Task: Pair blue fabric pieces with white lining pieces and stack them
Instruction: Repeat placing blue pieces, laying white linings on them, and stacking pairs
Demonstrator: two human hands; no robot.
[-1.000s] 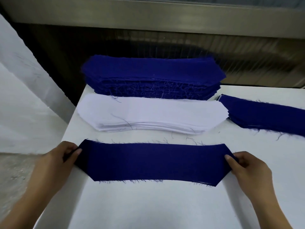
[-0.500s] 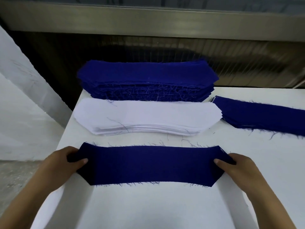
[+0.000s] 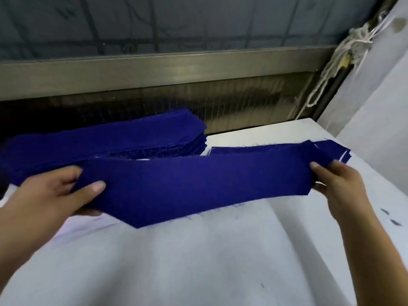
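The main risk is a skewed landing. The blue fabric piece (image 3: 198,184) hangs taut in the air above the desk (image 3: 220,261), running from 9 o'clock to 3 o'clock, and its long span is held only at the two ends. If one end dips or gets ahead of the other, it would come down crooked on the paired stack (image 3: 329,149) at 2 o'clock, where a thin white lining edge (image 3: 318,145) peeps out. Frayed edges could also snag and drag the top layers askew. Whether a lining is carried beneath the held piece is hidden, so a slipping under-layer cannot be ruled out. The tall blue stack (image 3: 110,138) at 10 o'clock sits close behind the left end and could get brushed.

The left hand (image 3: 50,195) has a closed grip on the left end, thumb flat on top and fingers curled beneath. The right hand (image 3: 337,186) pinches the right tip the same way, thumb above, fingers under, forearm reaching in from 5 o'clock.
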